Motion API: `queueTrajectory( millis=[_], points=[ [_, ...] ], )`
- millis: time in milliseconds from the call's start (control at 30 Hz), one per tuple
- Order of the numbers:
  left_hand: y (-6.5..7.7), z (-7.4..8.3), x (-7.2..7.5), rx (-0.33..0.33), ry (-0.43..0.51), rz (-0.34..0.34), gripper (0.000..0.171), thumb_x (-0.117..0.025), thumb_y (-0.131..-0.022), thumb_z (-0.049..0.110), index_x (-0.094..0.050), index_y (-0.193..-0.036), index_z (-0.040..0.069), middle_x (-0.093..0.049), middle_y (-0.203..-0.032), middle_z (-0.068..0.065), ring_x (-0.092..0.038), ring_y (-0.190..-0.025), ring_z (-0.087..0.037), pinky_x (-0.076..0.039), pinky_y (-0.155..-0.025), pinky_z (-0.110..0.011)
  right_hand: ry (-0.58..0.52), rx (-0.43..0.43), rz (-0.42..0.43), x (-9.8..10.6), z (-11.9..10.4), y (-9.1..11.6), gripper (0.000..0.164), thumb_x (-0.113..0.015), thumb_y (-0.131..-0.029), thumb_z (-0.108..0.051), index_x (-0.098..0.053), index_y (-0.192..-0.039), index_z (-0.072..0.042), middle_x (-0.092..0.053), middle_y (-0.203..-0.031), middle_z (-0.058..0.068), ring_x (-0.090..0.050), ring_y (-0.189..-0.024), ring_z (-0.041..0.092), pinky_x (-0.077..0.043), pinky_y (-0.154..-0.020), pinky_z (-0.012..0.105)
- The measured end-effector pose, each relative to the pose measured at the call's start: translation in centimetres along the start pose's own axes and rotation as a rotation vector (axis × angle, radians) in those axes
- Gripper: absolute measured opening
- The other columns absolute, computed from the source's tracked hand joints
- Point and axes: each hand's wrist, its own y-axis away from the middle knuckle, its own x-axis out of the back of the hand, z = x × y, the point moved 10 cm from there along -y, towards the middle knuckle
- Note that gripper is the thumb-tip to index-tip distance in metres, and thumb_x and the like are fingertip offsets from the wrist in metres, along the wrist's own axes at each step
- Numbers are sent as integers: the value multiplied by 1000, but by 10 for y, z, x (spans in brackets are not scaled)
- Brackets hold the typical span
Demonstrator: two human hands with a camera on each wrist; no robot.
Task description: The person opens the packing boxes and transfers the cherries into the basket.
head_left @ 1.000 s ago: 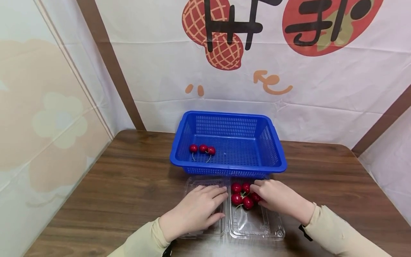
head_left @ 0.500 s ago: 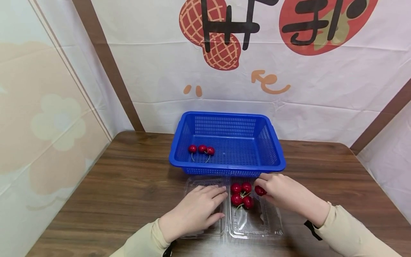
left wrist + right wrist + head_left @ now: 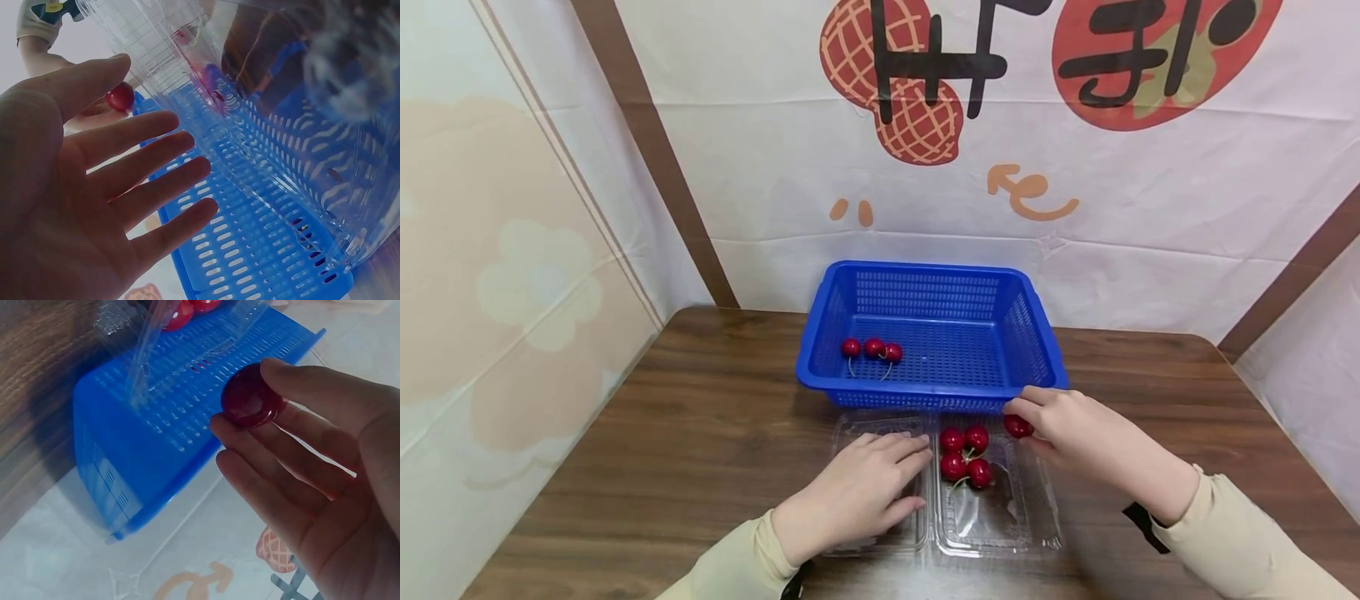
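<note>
Between thumb and fingers, my right hand point(image 3: 1075, 429) pinches a dark red cherry point(image 3: 251, 397), raised near the front right corner of the blue basket point(image 3: 928, 390). Below and left of it, several cherries point(image 3: 953, 466) with stems lie in the right half of a clear plastic clamshell box point(image 3: 985, 546). Flat over the box's left half, my left hand point(image 3: 857, 492) rests with straight fingers and holds nothing. In the left wrist view its fingers point(image 3: 165, 165) are spread beside the clear plastic.
Inside the basket, 3 cherries point(image 3: 873, 347) sit at the left. The basket stands on a brown wooden table point(image 3: 700, 433), directly behind the box. A printed cloth backdrop point(image 3: 760, 167) hangs behind the table.
My right hand has lifted a cherry out of the group in the box and moved it up and right, toward the basket's front right corner. The left hand has stayed in place.
</note>
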Motion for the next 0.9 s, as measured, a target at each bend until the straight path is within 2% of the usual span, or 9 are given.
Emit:
queueTrajectory(
  millis=[367,600,900],
  points=[
    [2,-1,2,-1,6,23,52,-57,-85,43,-59,-124,10,-58,-129,-5,-51,-117,-23,-47,-90,-46,-35,24,6,6,-7,-3,29,-75,-66,-9,-64,-93,-7,-57,-79,-2,-55,-60,8,-52,-50,26],
    [2,-1,1,-4,6,21,52,-58,-84,44,-59,-124,10,-57,-129,-5,-51,-117,-23,-48,-89,-47,-49,32,16,9,-16,-1,28,-73,-67,-11,-64,-93,-10,-57,-81,-4,-52,-58,5,-50,-48,23],
    [1,-1,1,-8,5,26,51,-58,-84,44,-60,-123,10,-58,-128,-5,-51,-117,-23,-48,-89,-47,-58,90,41,27,-30,-8,31,-72,-67,-10,-64,-96,-8,-59,-85,-3,-52,-59,2,-50,-50,19]
  ],
)
